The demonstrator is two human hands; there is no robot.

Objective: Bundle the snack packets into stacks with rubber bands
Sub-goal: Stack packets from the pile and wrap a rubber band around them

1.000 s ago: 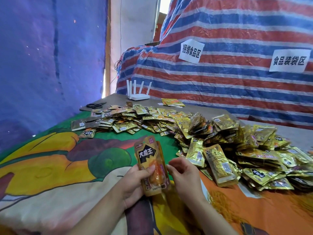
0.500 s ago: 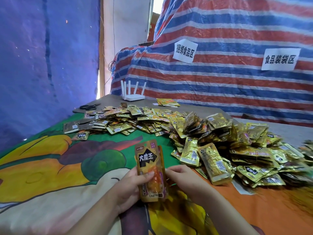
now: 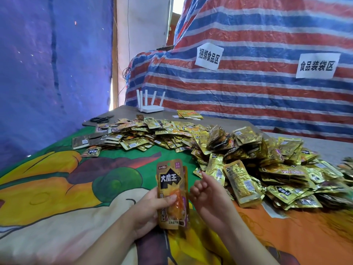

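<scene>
Several glossy gold-and-brown foil snack packets (image 3: 172,194) stand upright in my left hand (image 3: 150,209), thumb pinching their front, near the table's front edge. Right hand (image 3: 207,197) hovers beside, loosely curled, empty. Light, slippery: grip mid-stack.

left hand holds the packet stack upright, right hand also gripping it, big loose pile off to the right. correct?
One thing is off: the right hand is not gripping the packet stack. In the head view it sits just beside the stack, fingers loosely curled, holding nothing. The left hand does hold the stack upright, thumb across its front, and the loose pile does lie to the right.
</scene>
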